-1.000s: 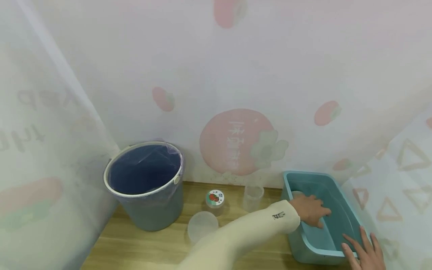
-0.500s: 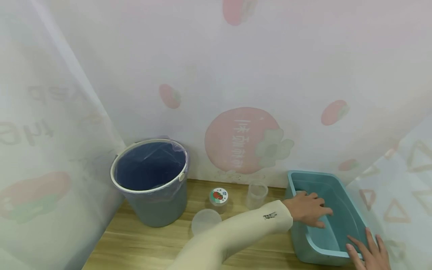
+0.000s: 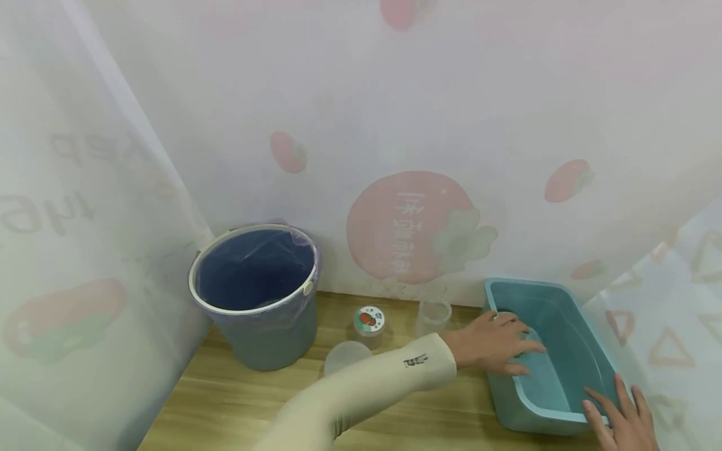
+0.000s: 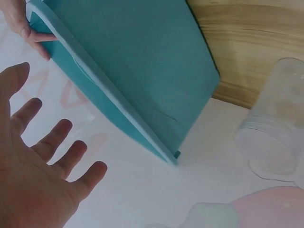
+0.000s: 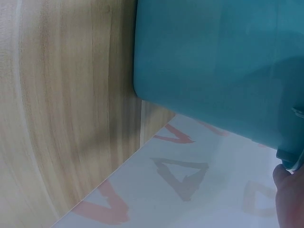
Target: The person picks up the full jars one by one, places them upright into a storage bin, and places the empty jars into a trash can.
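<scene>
Teal plastic tub (image 3: 504, 401) stood on the wood-grain tabletop (image 3: 220, 401), over on the right, near a clear plastic cup (image 3: 433, 315). Left hand (image 3: 489, 344) was above its left rim, fingers spread wide, nothing held. Pale round item (image 3: 508, 315) sat inside by those fingers, partly hidden. Right hand (image 3: 627, 423) touched the near right corner; couldn't tell from here if it gripped. My read: tub light, stiff, slick-walled, best held by opposite rims.
</scene>
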### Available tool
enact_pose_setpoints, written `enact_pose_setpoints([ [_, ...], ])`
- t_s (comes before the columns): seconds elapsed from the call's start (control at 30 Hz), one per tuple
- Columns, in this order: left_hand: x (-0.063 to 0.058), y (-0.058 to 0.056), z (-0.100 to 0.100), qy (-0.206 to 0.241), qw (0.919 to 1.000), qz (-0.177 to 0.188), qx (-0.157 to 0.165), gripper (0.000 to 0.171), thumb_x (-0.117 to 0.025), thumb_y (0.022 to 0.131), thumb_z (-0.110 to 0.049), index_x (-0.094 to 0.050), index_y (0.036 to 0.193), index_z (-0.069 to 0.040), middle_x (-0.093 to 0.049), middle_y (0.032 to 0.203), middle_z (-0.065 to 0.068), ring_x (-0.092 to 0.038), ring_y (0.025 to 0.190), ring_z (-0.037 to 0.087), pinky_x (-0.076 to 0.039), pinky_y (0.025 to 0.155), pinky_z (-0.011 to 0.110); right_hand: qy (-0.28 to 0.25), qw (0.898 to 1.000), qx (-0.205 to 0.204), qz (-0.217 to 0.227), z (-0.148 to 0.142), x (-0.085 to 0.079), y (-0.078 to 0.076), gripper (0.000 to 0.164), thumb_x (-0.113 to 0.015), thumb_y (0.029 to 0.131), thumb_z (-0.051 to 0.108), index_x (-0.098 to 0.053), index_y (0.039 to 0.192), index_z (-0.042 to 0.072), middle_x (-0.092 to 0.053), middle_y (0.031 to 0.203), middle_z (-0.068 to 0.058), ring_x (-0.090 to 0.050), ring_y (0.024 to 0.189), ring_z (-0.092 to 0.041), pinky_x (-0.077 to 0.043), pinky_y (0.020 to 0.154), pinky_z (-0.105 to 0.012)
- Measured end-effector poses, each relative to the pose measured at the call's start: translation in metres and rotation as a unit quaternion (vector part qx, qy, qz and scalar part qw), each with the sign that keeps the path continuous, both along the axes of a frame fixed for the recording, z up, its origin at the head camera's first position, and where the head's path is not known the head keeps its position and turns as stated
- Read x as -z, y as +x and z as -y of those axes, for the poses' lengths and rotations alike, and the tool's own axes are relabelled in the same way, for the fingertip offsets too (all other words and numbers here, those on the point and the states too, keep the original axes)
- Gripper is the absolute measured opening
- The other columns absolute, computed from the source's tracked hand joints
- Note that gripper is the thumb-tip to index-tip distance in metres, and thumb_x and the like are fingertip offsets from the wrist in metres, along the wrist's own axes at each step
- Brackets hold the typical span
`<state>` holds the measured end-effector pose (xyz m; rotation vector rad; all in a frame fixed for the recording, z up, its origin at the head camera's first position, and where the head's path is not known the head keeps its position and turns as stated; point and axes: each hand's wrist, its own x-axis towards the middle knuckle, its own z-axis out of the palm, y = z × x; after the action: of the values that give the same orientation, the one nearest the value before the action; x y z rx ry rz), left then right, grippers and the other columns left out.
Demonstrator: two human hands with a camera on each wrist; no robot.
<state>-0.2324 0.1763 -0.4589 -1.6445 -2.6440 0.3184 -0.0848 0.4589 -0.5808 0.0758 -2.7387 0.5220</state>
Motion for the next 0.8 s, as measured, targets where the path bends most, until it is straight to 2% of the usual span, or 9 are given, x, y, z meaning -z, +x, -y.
enact_pose_setpoints([
  [0.1,-0.001,-0.003,0.017,0.016,0.9998,0.006,-0.006,0.06,-0.034,0.096,-0.071,-0.016,0.152,-0.058,-0.02,0.161,-0.019,-0.018,0.151,0.011,-0.031,0.116,0.039,0.002,1.0,-0.008,0.004,0.0,-0.003,-0.004,0.037,-0.047,0.107,0.024,-0.064,0.118,-0.008,-0.016,0.15,-0.047,0.003,0.15,-0.05,0.013,0.121,-0.056],
  [0.3,0.0,-0.004,0.05,0.037,0.9992,-0.01,-0.01,0.062,-0.037,0.098,-0.068,-0.013,0.154,-0.055,-0.022,0.161,-0.014,-0.025,0.147,0.014,-0.031,0.116,0.04,0.001,1.0,-0.011,0.004,-0.002,-0.004,-0.004,0.036,-0.048,0.107,0.023,-0.064,0.119,-0.007,-0.016,0.15,-0.047,0.004,0.15,-0.05,0.013,0.121,-0.055],
  [0.47,0.002,-0.003,0.077,0.047,0.9986,-0.011,-0.021,0.063,-0.036,0.099,-0.067,-0.015,0.156,-0.051,-0.026,0.162,-0.008,-0.024,0.148,0.017,-0.032,0.117,0.044,0.007,1.0,-0.013,-0.018,-0.003,0.001,-0.002,0.033,-0.05,0.106,0.022,-0.065,0.116,-0.006,-0.022,0.148,-0.048,0.003,0.152,-0.044,0.013,0.122,-0.053],
  [0.57,0.005,-0.003,0.092,0.054,0.9979,-0.013,-0.031,0.062,-0.038,0.099,-0.067,-0.02,0.155,-0.05,-0.026,0.162,-0.008,-0.024,0.149,0.017,-0.032,0.117,0.046,0.018,0.998,-0.033,-0.053,-0.006,0.006,0.0,0.029,-0.052,0.104,0.019,-0.066,0.113,-0.004,-0.029,0.143,-0.049,0.001,0.154,-0.038,0.01,0.123,-0.052],
  [0.6,0.005,-0.004,0.097,0.054,0.9978,-0.018,-0.033,0.062,-0.038,0.099,-0.067,-0.021,0.155,-0.05,-0.026,0.162,-0.009,-0.025,0.149,0.018,-0.032,0.117,0.046,0.031,0.995,-0.051,-0.076,-0.008,0.007,0.0,0.029,-0.051,0.105,0.02,-0.067,0.114,-0.002,-0.037,0.14,-0.047,-0.001,0.154,-0.036,0.008,0.123,-0.053],
  [0.67,0.006,-0.003,0.106,0.056,0.9974,-0.029,-0.034,0.06,-0.038,0.098,-0.067,-0.024,0.155,-0.05,-0.029,0.161,-0.008,-0.027,0.148,0.019,-0.033,0.116,0.047,0.072,0.983,-0.101,-0.132,-0.012,0.01,-0.001,0.035,-0.047,0.107,0.027,-0.066,0.12,0.0,-0.041,0.149,-0.033,-0.009,0.153,-0.04,0.001,0.123,-0.058],
  [0.7,0.006,-0.003,0.111,0.056,0.9972,-0.033,-0.035,0.06,-0.037,0.099,-0.068,-0.025,0.154,-0.05,-0.03,0.16,-0.008,-0.028,0.148,0.019,-0.033,0.116,0.047,0.086,0.976,-0.119,-0.159,-0.014,0.011,-0.002,0.037,-0.045,0.107,0.03,-0.066,0.126,0.005,-0.043,0.153,-0.023,-0.012,0.153,-0.039,-0.001,0.122,-0.058],
  [0.77,0.007,-0.002,0.121,0.055,0.997,-0.04,-0.035,0.058,-0.034,0.099,-0.068,-0.026,0.154,-0.05,-0.031,0.16,-0.007,-0.029,0.148,0.02,-0.033,0.116,0.047,0.13,0.954,-0.162,-0.217,-0.018,0.013,-0.004,0.044,-0.04,0.108,0.038,-0.062,0.132,0.009,-0.057,0.143,-0.013,-0.022,0.149,-0.046,-0.009,0.119,-0.065],
  [0.8,0.007,-0.001,0.126,0.057,0.997,-0.04,-0.034,0.058,-0.033,0.099,-0.068,-0.026,0.154,-0.049,-0.031,0.16,-0.007,-0.028,0.148,0.02,-0.033,0.116,0.048,0.145,0.946,-0.174,-0.231,-0.019,0.013,-0.004,0.049,-0.036,0.109,0.043,-0.06,0.136,0.01,-0.06,0.141,-0.008,-0.025,0.146,-0.049,-0.012,0.118,-0.067],
])
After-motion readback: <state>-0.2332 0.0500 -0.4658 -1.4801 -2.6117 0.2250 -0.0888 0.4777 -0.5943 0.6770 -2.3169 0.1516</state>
